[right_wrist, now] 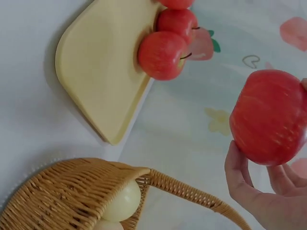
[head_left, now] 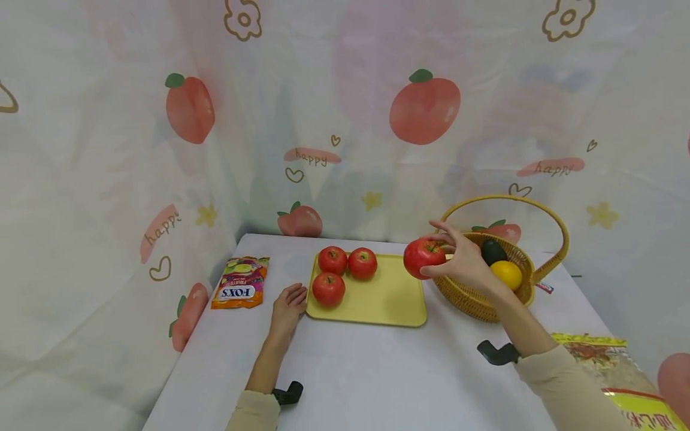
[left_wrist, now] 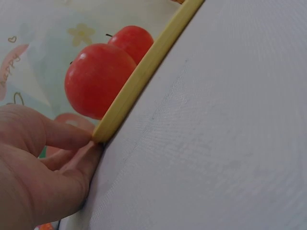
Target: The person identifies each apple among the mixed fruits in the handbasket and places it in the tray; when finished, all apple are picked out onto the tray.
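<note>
My right hand (head_left: 458, 257) holds a red apple (head_left: 424, 258) between thumb and fingers, raised over the tray's right end, beside the wicker basket. In the right wrist view the apple (right_wrist: 269, 117) is gripped at its sides. Three more red apples sit together at the left end of the yellow tray (head_left: 385, 299): one in front (head_left: 328, 290), two behind (head_left: 362, 263). At the tray's left edge is my left hand (head_left: 287, 308). The left wrist view shows its thumb and fingertips meeting at the tray's corner (left_wrist: 108, 127).
The wicker basket (head_left: 469, 302), with a tall arched handle, holds a dark green fruit (head_left: 492, 252), a yellow fruit (head_left: 507, 275) and a pale round item (right_wrist: 123, 201). A candy bag (head_left: 241, 282) lies at left, a larger food bag (head_left: 620, 371) at front right. Patterned cloth (head_left: 345, 120) hangs behind.
</note>
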A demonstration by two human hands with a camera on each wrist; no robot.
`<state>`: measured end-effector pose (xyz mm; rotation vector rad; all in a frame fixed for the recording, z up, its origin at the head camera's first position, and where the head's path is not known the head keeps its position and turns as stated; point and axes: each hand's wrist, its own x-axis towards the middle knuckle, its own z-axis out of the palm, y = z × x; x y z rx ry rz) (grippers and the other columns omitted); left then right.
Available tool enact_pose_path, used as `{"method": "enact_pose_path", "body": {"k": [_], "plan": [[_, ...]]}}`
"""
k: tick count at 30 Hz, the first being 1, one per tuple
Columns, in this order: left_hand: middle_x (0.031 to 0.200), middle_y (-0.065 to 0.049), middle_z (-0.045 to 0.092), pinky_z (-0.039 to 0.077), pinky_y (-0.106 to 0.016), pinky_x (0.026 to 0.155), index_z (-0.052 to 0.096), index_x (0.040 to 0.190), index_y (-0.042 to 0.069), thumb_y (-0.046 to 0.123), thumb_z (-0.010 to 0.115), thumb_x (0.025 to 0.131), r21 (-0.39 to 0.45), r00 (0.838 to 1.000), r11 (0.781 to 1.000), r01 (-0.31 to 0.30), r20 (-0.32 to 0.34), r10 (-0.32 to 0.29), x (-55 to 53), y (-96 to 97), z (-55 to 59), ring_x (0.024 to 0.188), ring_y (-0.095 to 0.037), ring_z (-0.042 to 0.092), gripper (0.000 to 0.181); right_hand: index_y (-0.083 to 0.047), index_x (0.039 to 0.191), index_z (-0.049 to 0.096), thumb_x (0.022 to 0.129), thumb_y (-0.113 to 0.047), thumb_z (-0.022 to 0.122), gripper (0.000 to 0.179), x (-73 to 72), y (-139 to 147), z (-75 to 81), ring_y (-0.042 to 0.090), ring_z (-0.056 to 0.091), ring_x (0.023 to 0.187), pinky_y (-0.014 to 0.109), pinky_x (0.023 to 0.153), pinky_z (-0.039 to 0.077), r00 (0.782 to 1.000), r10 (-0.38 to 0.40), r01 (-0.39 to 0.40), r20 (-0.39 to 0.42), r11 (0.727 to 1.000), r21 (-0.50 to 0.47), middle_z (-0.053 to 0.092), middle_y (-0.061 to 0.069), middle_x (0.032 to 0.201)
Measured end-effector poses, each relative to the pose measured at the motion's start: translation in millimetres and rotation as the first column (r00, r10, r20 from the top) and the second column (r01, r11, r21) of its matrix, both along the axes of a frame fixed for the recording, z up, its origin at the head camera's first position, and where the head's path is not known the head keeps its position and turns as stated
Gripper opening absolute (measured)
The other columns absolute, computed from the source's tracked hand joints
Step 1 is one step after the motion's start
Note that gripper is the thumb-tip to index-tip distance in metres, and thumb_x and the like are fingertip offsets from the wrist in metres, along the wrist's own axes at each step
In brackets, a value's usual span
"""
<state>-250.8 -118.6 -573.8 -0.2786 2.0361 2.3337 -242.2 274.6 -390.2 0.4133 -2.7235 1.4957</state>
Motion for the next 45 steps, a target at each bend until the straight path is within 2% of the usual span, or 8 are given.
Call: {"method": "enact_pose_path", "body": {"k": [5,9,12,15,30,45], "plan": [[0.15,-0.026,0.053,0.047,-0.043,0.113,0.047,0.151,-0.002,-0.012,0.057,0.1,-0.005,1.0,1.0,0.004,0.008,-0.004,-0.8,-0.8,-0.9,0.14,-0.038,0.053,0.053,-0.02,0.163,0.032,0.079,-0.013,0.091,0.103,-2.8,-8,-11.3,0.039,0.048,0.131,0.039,0.095,0.06,1.0,0.022,-0.022,-0.001,0.999,-0.026,0.056,0.016,0.149],[0.15,-0.027,0.052,0.046,-0.044,0.114,0.047,0.151,-0.003,-0.013,0.056,0.099,0.015,1.0,1.0,0.004,-0.002,-0.004,-1.7,-0.6,-1.9,0.141,-0.038,0.052,0.053,-0.022,0.162,0.035,0.077,-0.015,0.093,0.103,-5.4,-15,-19.6,0.038,0.05,0.131,0.048,0.099,0.059,1.0,0.031,-0.031,-0.004,0.999,-0.027,0.058,0.012,0.148],[0.149,-0.027,0.053,0.047,-0.044,0.113,0.047,0.15,-0.003,-0.013,0.056,0.099,0.024,1.0,1.0,0.005,-0.007,-0.005,-2.1,-0.5,-2.7,0.14,-0.038,0.052,0.053,-0.02,0.161,0.036,0.076,-0.013,0.093,0.102,-5.0,-21,-23.0,0.041,0.049,0.133,0.059,0.105,0.053,0.999,0.036,-0.036,-0.009,0.999,-0.034,0.059,0.013,0.147],[0.149,-0.027,0.053,0.048,-0.043,0.112,0.047,0.15,-0.003,-0.014,0.057,0.098,0.02,1.0,1.0,0.005,-0.006,-0.005,-2.2,-1.2,-3.3,0.14,-0.038,0.053,0.054,-0.019,0.16,0.038,0.076,-0.01,0.093,0.101,-4.7,-28,-25.9,0.043,0.049,0.132,0.062,0.106,0.051,0.999,0.04,-0.041,-0.017,0.998,-0.037,0.059,0.015,0.146],[0.148,-0.027,0.053,0.049,-0.042,0.111,0.047,0.15,-0.004,-0.013,0.057,0.099,0.007,1.0,1.0,0.014,-0.013,-0.014,-3.0,-1.3,-5.4,0.14,-0.038,0.053,0.053,-0.015,0.156,0.044,0.074,-0.005,0.092,0.096,-11.5,-51,-42.8,0.043,0.053,0.126,0.05,0.094,0.061,0.997,0.078,-0.079,-0.018,0.995,-0.06,0.059,0.015,0.143],[0.149,-0.026,0.054,0.047,-0.043,0.112,0.047,0.15,-0.003,-0.011,0.057,0.099,-0.002,1.0,1.0,0.019,-0.011,-0.019,-2.8,-2.0,-6.1,0.14,-0.038,0.053,0.052,-0.019,0.154,0.048,0.072,-0.008,0.093,0.094,-15.9,-70,-60.7,0.042,0.054,0.126,0.049,0.093,0.061,0.998,0.053,-0.052,0.018,0.997,-0.063,0.061,0.013,0.142]]}}
